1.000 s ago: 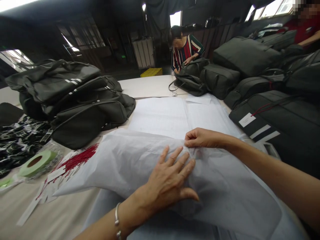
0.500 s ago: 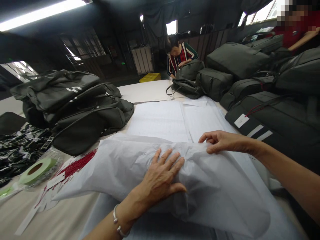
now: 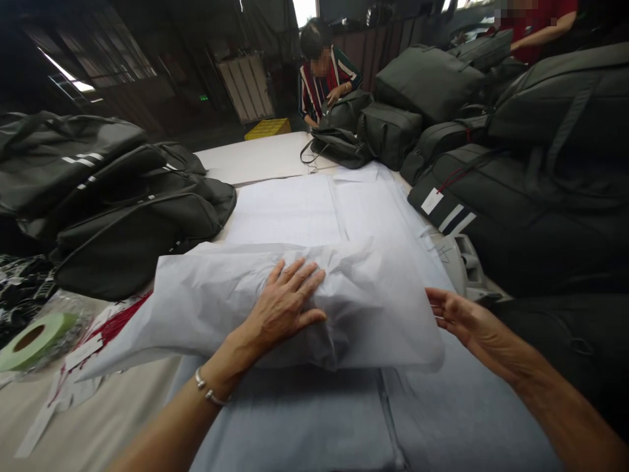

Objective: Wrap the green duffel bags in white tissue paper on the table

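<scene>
A white translucent sheet (image 3: 196,301) lies crumpled around a bulky shape whose contents are hidden. My left hand (image 3: 289,305) rests flat on it with fingers spread, a silver bracelet at the wrist. At the sheet's right edge, my right hand (image 3: 459,314) has its fingers apart, with nothing visible in them. Under the bundle are pale bluish sheets (image 3: 295,419), and beyond it lie flat white sheets (image 3: 289,206).
Dark bags are piled at the left (image 3: 147,229) and right (image 3: 540,229). Green tape (image 3: 49,337) and red-corded tags (image 3: 83,352) lie at left. A grey tape dispenser (image 3: 459,262) stands by the right pile. Two people are behind the bags.
My right hand has let go of the sheet and moved right and down. The sheet's right part is now folded inward. The camera view has shifted; my left hand still presses the bundle.
</scene>
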